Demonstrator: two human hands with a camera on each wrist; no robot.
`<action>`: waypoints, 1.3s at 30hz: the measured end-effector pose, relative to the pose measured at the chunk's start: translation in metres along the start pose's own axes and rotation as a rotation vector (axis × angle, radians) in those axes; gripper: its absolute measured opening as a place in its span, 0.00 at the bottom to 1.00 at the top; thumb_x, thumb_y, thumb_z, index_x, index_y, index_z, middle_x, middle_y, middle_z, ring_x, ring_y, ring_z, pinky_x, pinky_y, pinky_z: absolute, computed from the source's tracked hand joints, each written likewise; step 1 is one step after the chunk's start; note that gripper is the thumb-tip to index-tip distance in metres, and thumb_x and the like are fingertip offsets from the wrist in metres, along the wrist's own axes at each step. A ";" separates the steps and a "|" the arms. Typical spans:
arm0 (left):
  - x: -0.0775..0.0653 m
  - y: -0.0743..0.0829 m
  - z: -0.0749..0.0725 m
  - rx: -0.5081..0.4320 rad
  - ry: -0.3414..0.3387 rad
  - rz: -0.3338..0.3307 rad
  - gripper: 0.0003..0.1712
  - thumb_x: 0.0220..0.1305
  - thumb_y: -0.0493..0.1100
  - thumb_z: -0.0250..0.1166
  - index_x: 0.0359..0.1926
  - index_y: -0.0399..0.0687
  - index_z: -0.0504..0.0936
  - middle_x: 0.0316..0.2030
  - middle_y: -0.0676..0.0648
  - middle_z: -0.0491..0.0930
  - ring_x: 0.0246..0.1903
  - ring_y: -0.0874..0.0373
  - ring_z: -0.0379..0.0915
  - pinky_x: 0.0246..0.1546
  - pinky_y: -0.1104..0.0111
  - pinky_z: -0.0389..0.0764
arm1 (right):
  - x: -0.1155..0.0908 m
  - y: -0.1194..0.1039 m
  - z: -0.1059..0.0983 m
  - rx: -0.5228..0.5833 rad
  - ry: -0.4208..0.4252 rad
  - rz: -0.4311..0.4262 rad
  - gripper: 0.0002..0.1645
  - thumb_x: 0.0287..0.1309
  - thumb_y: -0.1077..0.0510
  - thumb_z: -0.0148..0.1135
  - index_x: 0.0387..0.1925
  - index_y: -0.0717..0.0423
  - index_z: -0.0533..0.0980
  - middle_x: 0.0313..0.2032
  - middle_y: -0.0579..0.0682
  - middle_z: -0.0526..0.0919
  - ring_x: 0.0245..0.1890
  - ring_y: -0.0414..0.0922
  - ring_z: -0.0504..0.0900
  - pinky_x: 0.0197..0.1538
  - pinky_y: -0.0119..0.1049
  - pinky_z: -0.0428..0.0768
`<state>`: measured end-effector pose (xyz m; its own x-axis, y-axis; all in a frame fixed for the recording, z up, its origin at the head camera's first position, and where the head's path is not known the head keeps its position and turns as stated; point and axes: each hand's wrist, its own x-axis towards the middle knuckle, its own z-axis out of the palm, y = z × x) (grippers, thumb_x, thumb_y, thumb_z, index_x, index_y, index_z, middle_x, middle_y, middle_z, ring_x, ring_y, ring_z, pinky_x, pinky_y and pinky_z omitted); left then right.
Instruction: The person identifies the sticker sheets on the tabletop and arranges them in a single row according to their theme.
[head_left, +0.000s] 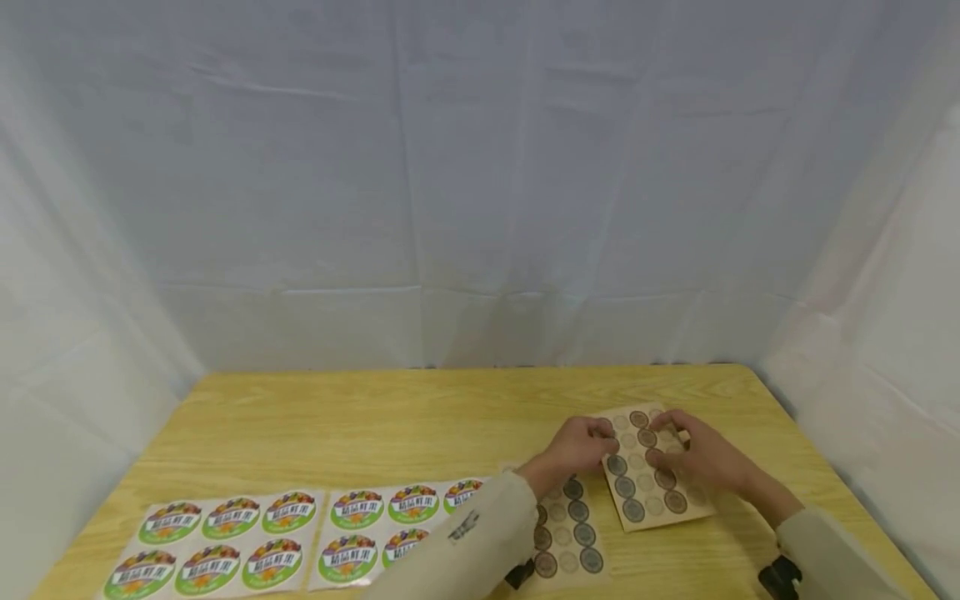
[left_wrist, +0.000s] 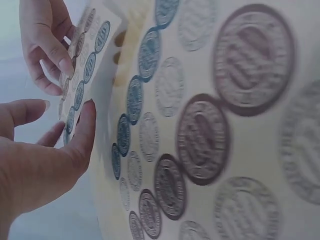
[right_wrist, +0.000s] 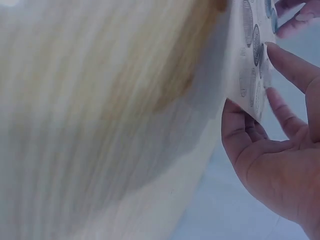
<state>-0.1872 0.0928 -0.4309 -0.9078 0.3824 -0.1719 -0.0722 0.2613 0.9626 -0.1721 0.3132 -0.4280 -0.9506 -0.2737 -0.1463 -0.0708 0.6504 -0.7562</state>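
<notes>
A tan sheet of round stickers, printed in rows of dark, pale and blue-grey circles, is held tilted just above the right part of the table. My left hand pinches its left edge near the top. On the right side, my right hand grips the same sheet; the right wrist view shows fingers behind it and others over its face. A second sheet of similar stickers lies flat below my left wrist, and it fills much of the left wrist view.
Two white sheets of large fruit-label stickers lie side by side at the table's left and middle; my left sleeve covers part of the second. White cloth hangs behind the wooden table and along both sides.
</notes>
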 end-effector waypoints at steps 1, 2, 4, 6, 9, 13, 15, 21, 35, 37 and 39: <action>-0.001 -0.001 0.000 -0.013 -0.008 0.001 0.07 0.62 0.34 0.60 0.27 0.43 0.76 0.22 0.52 0.67 0.21 0.61 0.63 0.22 0.69 0.67 | -0.002 -0.001 0.001 0.011 -0.005 0.008 0.31 0.60 0.48 0.64 0.58 0.59 0.67 0.52 0.61 0.70 0.35 0.49 0.75 0.34 0.42 0.74; -0.002 -0.003 0.001 -0.020 -0.018 0.001 0.11 0.62 0.34 0.60 0.23 0.43 0.72 0.21 0.52 0.65 0.20 0.60 0.61 0.21 0.69 0.65 | -0.003 -0.001 0.003 0.023 -0.011 0.018 0.31 0.60 0.48 0.64 0.58 0.60 0.67 0.53 0.61 0.70 0.34 0.49 0.75 0.34 0.42 0.73; -0.005 -0.004 0.001 -0.017 -0.030 -0.014 0.09 0.62 0.34 0.60 0.25 0.42 0.72 0.22 0.51 0.67 0.21 0.60 0.64 0.22 0.69 0.69 | -0.007 -0.002 0.005 0.040 -0.032 0.026 0.31 0.60 0.48 0.64 0.59 0.61 0.67 0.57 0.64 0.67 0.34 0.49 0.75 0.35 0.42 0.73; -0.008 -0.005 0.001 0.000 -0.041 -0.038 0.02 0.62 0.35 0.61 0.34 0.39 0.79 0.30 0.50 0.75 0.27 0.59 0.72 0.28 0.67 0.76 | -0.010 -0.002 0.007 0.047 -0.054 0.025 0.32 0.61 0.49 0.64 0.60 0.62 0.67 0.60 0.67 0.64 0.34 0.49 0.74 0.36 0.43 0.71; -0.013 -0.003 0.001 0.041 -0.075 -0.062 0.14 0.63 0.37 0.62 0.48 0.35 0.80 0.40 0.44 0.79 0.33 0.55 0.77 0.34 0.62 0.80 | -0.015 -0.001 0.011 0.042 -0.078 0.012 0.31 0.61 0.50 0.63 0.59 0.63 0.68 0.62 0.70 0.61 0.37 0.49 0.74 0.38 0.43 0.71; -0.018 -0.002 0.002 0.096 -0.129 -0.043 0.09 0.64 0.37 0.60 0.26 0.39 0.79 0.21 0.49 0.74 0.18 0.59 0.68 0.21 0.67 0.71 | -0.020 0.003 0.016 0.019 -0.074 -0.018 0.31 0.60 0.51 0.65 0.58 0.65 0.69 0.62 0.71 0.62 0.49 0.55 0.73 0.44 0.45 0.73; -0.021 -0.001 0.003 0.125 -0.137 -0.028 0.19 0.64 0.37 0.59 0.15 0.45 0.68 0.12 0.51 0.65 0.12 0.60 0.58 0.16 0.69 0.61 | -0.023 0.003 0.019 -0.005 -0.060 -0.039 0.31 0.59 0.51 0.65 0.58 0.65 0.70 0.61 0.70 0.63 0.56 0.61 0.68 0.49 0.49 0.73; -0.028 0.002 0.007 0.210 -0.107 -0.063 0.18 0.62 0.40 0.61 0.15 0.43 0.71 0.12 0.49 0.68 0.11 0.59 0.61 0.14 0.69 0.62 | -0.032 -0.003 0.026 -0.151 0.000 -0.080 0.31 0.54 0.51 0.69 0.55 0.63 0.73 0.55 0.65 0.69 0.57 0.64 0.66 0.54 0.60 0.69; -0.031 0.009 0.011 0.539 -0.111 -0.041 0.10 0.55 0.43 0.67 0.35 0.42 0.84 0.37 0.44 0.73 0.30 0.54 0.66 0.31 0.65 0.71 | -0.037 0.002 0.030 -0.174 -0.030 -0.110 0.28 0.55 0.52 0.69 0.54 0.61 0.73 0.51 0.64 0.65 0.49 0.58 0.70 0.45 0.53 0.75; -0.030 0.008 0.013 0.595 -0.096 -0.020 0.10 0.52 0.41 0.70 0.36 0.43 0.84 0.38 0.44 0.72 0.31 0.53 0.65 0.29 0.64 0.70 | -0.038 0.003 0.031 -0.184 -0.028 -0.130 0.27 0.55 0.52 0.69 0.54 0.61 0.73 0.51 0.63 0.65 0.49 0.58 0.70 0.45 0.53 0.75; -0.030 0.007 0.016 0.639 -0.071 0.001 0.14 0.48 0.39 0.72 0.39 0.44 0.84 0.37 0.46 0.69 0.30 0.53 0.64 0.27 0.65 0.70 | -0.037 0.004 0.031 -0.204 -0.020 -0.154 0.27 0.55 0.52 0.69 0.53 0.61 0.74 0.50 0.62 0.66 0.49 0.57 0.70 0.45 0.52 0.75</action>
<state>-0.1542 0.0975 -0.4224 -0.8768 0.4348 -0.2052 0.2090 0.7291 0.6517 -0.1275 0.3039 -0.4449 -0.9178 -0.3934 -0.0535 -0.2757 0.7287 -0.6269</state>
